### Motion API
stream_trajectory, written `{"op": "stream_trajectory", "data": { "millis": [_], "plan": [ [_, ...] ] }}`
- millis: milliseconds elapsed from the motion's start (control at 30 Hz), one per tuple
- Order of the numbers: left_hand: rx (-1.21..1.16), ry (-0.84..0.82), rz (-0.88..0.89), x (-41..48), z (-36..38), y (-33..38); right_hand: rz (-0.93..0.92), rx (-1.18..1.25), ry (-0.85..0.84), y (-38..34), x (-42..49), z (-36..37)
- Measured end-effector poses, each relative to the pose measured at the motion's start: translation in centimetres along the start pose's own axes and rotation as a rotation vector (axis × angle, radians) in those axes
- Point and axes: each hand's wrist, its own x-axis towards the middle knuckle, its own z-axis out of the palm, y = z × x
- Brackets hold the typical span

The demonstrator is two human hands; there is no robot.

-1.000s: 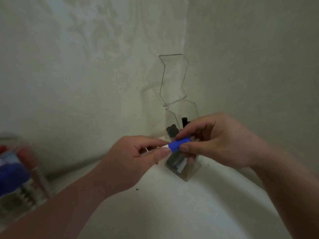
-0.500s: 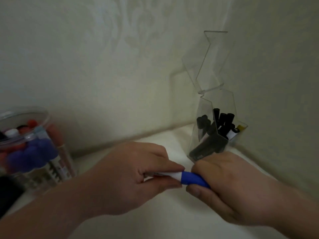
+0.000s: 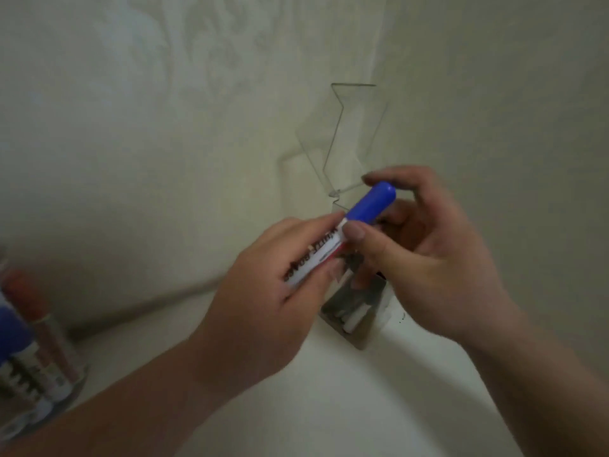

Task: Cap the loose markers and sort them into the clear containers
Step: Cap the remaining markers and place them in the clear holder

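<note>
Pretty tight in the back: the clear angular plastic container [image 3: 365, 338] is jammed into the wall corner with its clear hinged lid [image 3: 349, 143] standing up. The left hand [image 3: 273, 301] and right hand [image 3: 428, 258], both holding the blue-capped white marker [image 3: 362, 212], block its mouth. There's open white tabletop [image 3: 329, 407] between it and the round clear marker tub [image 3: 39, 357] far left.

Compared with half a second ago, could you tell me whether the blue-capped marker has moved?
Yes: against the clear container, the blue-capped marker rose from below its base to its mouth, cap tilted up.
</note>
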Motion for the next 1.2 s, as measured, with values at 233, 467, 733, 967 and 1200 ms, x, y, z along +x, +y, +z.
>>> {"op": "stream_trajectory", "data": {
  "millis": [233, 467, 733, 967, 1200],
  "plan": [
    [-0.287, -0.017, -0.051, 4.4, 4.0, 1.6, -0.046, 0.038, 0.157, -1.4, 2.6, -3.7],
    [-0.484, 0.043, -0.169, 6.0, 5.1, 2.2, -0.061, -0.048, 0.177, -1.8, 3.6, -5.0],
    [0.04, 0.066, -0.35, 1.7, 2.9, -1.6, 0.022, -0.476, 0.203, 2.4, 4.6, -7.1],
    [0.234, -0.2, -0.467, -1.4, 7.5, -2.1, 0.094, -0.816, -0.012, 5.8, 4.2, -5.4],
    [0.196, -0.112, -0.422, -1.8, 9.5, -4.1, -0.062, -1.061, -0.218, 6.8, 3.9, -6.1]
  ]
}}
